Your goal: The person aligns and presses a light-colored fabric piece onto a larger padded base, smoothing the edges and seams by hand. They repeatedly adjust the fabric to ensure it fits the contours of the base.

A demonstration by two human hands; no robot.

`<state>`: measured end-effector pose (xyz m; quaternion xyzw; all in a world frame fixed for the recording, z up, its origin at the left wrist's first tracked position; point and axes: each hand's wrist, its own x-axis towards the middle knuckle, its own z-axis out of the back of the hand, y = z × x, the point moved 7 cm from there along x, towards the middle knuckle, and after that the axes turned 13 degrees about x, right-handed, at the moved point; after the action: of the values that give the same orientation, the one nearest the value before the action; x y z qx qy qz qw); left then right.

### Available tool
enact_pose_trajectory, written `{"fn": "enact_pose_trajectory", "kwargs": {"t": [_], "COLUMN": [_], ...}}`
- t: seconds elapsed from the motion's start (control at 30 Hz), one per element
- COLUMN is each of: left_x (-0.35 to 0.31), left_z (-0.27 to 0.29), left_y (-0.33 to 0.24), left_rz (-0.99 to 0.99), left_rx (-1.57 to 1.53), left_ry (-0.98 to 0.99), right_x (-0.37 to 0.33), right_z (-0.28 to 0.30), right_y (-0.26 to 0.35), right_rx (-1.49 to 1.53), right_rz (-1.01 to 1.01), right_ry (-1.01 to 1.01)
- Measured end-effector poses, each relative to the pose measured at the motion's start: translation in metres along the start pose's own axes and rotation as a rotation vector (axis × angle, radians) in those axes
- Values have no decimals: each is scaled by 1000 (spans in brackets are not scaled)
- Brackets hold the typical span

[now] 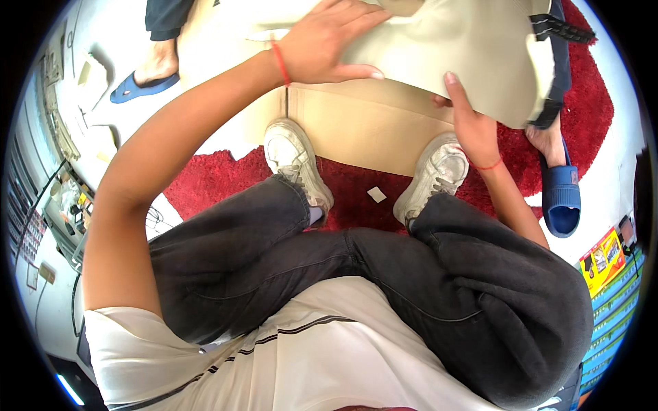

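Observation:
A smooth cream-coloured cover [480, 58], like faux leather, lies bent at the top of the head view. It has a ragged white edge on the right and a black strap [558, 29] beside it. My left hand [329, 41] rests flat on its left part, fingers stretched and thumb apart. At its near edge my right hand [473, 123] pinches the cover, thumb on top and fingers partly hidden beneath. Under the cover spreads a sheet of brown cardboard [370, 123], between my white shoes.
Another person's feet in blue slippers [563, 198] stand at the far left and at the right. A red shaggy rug [356, 205] lies beneath, with a small white scrap [376, 194] on it. A yellow and red printed package [603, 262] is at the right.

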<state>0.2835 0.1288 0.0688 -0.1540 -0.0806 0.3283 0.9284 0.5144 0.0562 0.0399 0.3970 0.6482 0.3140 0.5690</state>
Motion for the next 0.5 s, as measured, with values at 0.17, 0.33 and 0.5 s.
{"fn": "enact_pose_trajectory", "kwargs": {"t": [0.17,0.33,0.5], "left_x": [-5,-2,3], "left_z": [-5,1,-8], "left_y": [11,18,17], "left_rz": [16,64,54], "left_rx": [-115,-213,-349], "left_ry": [142,266,391], "right_x": [-3,52,26], "right_z": [-29,-66,-64], "right_y": [39,90,109], "right_rx": [177,265,-1], "right_rz": [-242,-464,-400], "right_ry": [113,206,241]}}
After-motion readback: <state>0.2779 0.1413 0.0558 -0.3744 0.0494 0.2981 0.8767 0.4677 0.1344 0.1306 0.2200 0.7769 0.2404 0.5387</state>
